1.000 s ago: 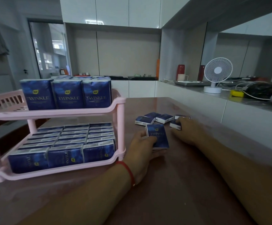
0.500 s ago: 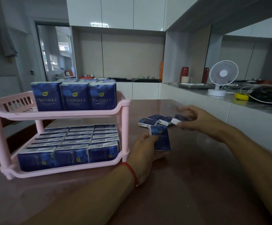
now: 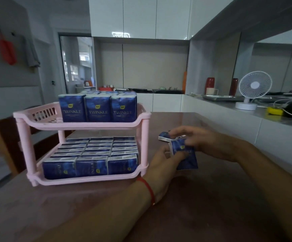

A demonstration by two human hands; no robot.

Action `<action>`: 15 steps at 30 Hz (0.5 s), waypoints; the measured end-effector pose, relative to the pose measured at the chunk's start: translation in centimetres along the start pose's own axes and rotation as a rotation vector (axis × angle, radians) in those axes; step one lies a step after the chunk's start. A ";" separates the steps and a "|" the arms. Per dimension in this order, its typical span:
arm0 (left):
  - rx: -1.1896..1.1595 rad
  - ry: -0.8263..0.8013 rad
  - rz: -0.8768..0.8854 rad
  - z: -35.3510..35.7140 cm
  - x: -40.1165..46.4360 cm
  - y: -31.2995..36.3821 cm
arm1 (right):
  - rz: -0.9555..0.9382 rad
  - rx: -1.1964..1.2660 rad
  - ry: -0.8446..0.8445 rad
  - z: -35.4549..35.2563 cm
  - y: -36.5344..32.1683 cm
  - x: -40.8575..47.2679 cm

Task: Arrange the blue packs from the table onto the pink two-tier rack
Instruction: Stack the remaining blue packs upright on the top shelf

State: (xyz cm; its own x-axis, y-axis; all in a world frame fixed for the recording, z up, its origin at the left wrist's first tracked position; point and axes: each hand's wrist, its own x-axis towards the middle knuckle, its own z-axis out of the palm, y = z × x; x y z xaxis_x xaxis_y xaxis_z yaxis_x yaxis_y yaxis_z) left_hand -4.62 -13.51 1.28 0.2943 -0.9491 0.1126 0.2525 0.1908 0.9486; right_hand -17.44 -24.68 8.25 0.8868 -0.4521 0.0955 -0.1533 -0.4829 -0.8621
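My left hand (image 3: pixel 166 165) grips a blue pack (image 3: pixel 185 154) just right of the pink rack (image 3: pixel 82 125); my right hand (image 3: pixel 199 142), fingers curled, meets it from behind, exact hold unclear under blur. Another loose pack (image 3: pixel 164 136) lies on the table (image 3: pixel 211 206) behind. Bottom tier looks full, top has room at left: square the pack upright, label forward, slot it beside the standing row

Home kitchen, glossy white cabinets (image 3: pixel 140 16), counter (image 3: pixel 272 117) with desk fan (image 3: pixel 254 89), probably a kettle (image 3: pixel 86 83)
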 end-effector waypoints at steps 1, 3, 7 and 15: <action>0.047 0.032 0.020 0.1 -0.2 0.2 | -0.006 0.112 0.032 0.0 0.4 0.0; 0.183 0.027 0.049 0.0 -1.0 1.1 | 0.005 0.249 0.093 0.6 0.5 -0.2; 0.427 -0.116 0.111 -1.6 -5.3 5.0 | -0.007 0.300 0.179 3.9 -1.0 0.6; 0.646 0.019 0.323 -11.7 -15.3 17.2 | 0.005 0.529 0.440 11.6 -2.1 4.7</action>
State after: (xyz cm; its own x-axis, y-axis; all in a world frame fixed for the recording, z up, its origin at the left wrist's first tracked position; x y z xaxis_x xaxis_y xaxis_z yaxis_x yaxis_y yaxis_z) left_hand 6.02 7.24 12.39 0.2795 -0.8649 0.4169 -0.4430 0.2691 0.8552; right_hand -7.91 -17.10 4.75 0.6100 -0.7700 0.1872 0.1755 -0.0992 -0.9795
